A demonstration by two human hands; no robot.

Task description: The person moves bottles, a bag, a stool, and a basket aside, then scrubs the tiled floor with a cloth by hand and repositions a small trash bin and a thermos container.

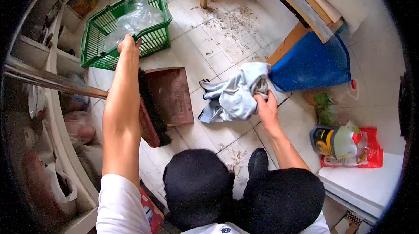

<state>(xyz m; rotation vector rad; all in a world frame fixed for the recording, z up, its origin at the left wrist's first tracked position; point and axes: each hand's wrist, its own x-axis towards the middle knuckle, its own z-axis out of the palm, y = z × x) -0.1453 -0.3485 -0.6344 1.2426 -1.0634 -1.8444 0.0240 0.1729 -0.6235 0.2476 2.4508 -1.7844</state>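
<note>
My left hand point(128, 45) is closed on the near rim of a green plastic basket point(152, 44), its fingers partly hidden behind the wrist. Clear plastic bags point(139, 15) lie inside the basket. My right hand point(267, 109) grips a crumpled light blue cloth point(238, 96), which looks like a garment with dark trim, just above the tiles. Between my two arms, a reddish-brown dustpan point(172, 94) rests on the floor beside a broom point(152, 107) with dark bristles.
Dirt and debris point(231, 22) are scattered over the tiled floor under a wooden-legged table. A blue bag point(312, 63) stands at the right, near a jug with a red cap point(345, 142) and a red packet point(374, 146). Cluttered shelves point(61, 90) line the left side.
</note>
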